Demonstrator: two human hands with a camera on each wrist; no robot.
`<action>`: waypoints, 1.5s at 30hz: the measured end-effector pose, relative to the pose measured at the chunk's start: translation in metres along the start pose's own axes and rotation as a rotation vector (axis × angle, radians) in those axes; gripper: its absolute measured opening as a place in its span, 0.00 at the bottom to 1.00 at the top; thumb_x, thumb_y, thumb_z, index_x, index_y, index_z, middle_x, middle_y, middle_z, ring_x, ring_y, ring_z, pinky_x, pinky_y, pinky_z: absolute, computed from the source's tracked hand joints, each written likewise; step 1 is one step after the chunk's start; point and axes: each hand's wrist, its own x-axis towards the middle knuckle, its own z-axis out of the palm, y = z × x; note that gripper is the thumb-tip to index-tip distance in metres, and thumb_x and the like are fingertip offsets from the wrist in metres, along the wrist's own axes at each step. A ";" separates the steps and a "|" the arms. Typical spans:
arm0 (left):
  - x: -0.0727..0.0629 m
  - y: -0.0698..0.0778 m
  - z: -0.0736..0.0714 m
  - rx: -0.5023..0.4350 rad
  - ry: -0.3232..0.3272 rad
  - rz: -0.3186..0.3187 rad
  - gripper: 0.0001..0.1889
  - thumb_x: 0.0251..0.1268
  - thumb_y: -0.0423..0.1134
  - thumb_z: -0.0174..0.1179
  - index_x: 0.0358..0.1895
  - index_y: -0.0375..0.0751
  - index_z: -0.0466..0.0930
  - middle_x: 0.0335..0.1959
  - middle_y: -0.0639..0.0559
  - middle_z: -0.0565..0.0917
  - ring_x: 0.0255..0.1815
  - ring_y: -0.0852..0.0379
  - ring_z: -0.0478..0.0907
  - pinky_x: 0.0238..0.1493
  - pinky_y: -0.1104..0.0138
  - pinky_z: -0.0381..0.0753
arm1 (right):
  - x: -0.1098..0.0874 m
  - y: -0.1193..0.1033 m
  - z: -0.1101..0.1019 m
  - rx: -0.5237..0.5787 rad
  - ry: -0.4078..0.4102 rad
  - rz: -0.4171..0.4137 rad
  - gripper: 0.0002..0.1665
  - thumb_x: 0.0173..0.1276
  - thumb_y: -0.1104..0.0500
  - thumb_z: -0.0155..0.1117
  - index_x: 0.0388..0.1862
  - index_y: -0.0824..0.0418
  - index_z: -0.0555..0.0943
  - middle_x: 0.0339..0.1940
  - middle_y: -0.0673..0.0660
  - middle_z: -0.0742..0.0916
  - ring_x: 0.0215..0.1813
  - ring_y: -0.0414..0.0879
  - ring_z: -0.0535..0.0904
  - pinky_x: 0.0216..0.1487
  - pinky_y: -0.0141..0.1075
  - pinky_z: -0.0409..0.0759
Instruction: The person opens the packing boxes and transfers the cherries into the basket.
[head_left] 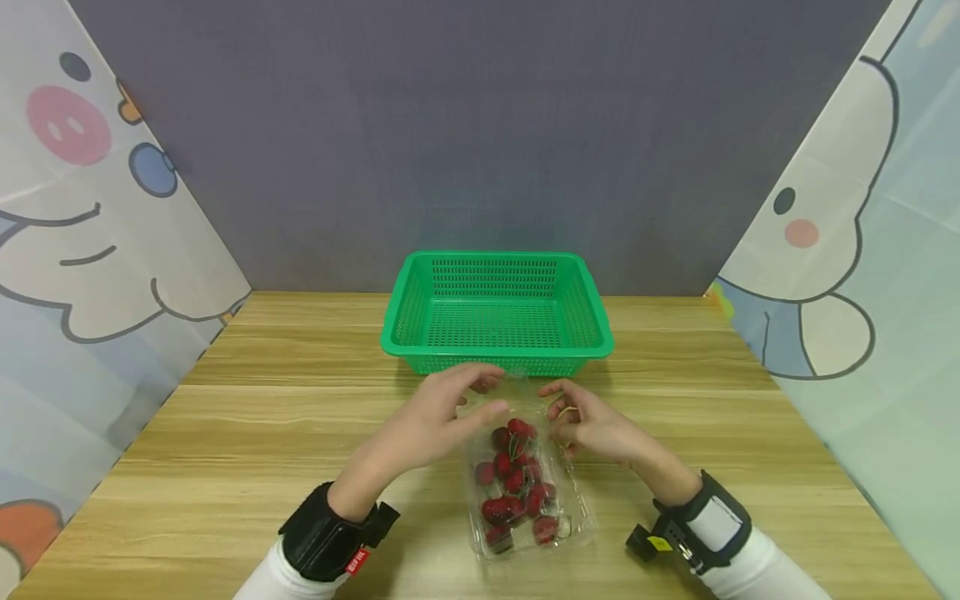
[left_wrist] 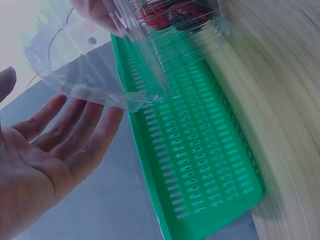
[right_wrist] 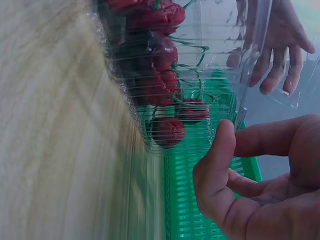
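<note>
A clear plastic clamshell box point(head_left: 480, 508) of dark red cherries point(head_left: 513, 479) with green stems lies between the two hands. Its see-through lid point(left_wrist: 82, 75) is swung partly up. My left hand point(head_left: 442, 417) is at the far left of the box; in the left wrist view its outstretched fingertips point(left_wrist: 112, 117) are right at the lid's edge. On the right side, my right hand point(head_left: 592, 425) has its thumb and forefinger bent together at the box's rim, pinching there in the right wrist view. The cherries point(right_wrist: 167, 132) show through the ribbed wall.
Just beyond the box stands a green perforated basket point(head_left: 497, 352), with nothing in it. The wooden table point(head_left: 300, 400) meets a grey back wall point(head_left: 480, 125). Cartoon-printed panels point(head_left: 840, 250) flank both sides. Each wrist wears a black strap point(head_left: 701, 525).
</note>
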 end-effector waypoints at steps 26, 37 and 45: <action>-0.003 0.005 -0.017 -0.066 0.202 -0.220 0.17 0.69 0.58 0.66 0.45 0.50 0.81 0.41 0.57 0.83 0.44 0.56 0.84 0.40 0.60 0.84 | -0.003 -0.002 -0.006 -0.038 -0.028 0.030 0.34 0.62 0.78 0.56 0.69 0.80 0.65 0.45 0.69 0.75 0.35 0.49 0.78 0.31 0.42 0.87; -0.010 0.001 -0.038 -0.106 0.116 -0.257 0.14 0.75 0.51 0.63 0.50 0.44 0.82 0.46 0.53 0.85 0.46 0.53 0.84 0.43 0.59 0.84 | -0.002 -0.004 -0.007 -0.033 -0.032 0.034 0.33 0.62 0.78 0.55 0.68 0.81 0.65 0.43 0.67 0.74 0.36 0.49 0.78 0.31 0.45 0.87; -0.017 0.003 -0.058 -0.099 0.068 -0.258 0.15 0.75 0.47 0.63 0.52 0.40 0.84 0.44 0.52 0.86 0.43 0.54 0.83 0.42 0.58 0.82 | -0.003 -0.003 -0.008 -0.032 -0.039 0.028 0.33 0.62 0.78 0.56 0.69 0.81 0.65 0.44 0.68 0.75 0.35 0.50 0.78 0.32 0.46 0.88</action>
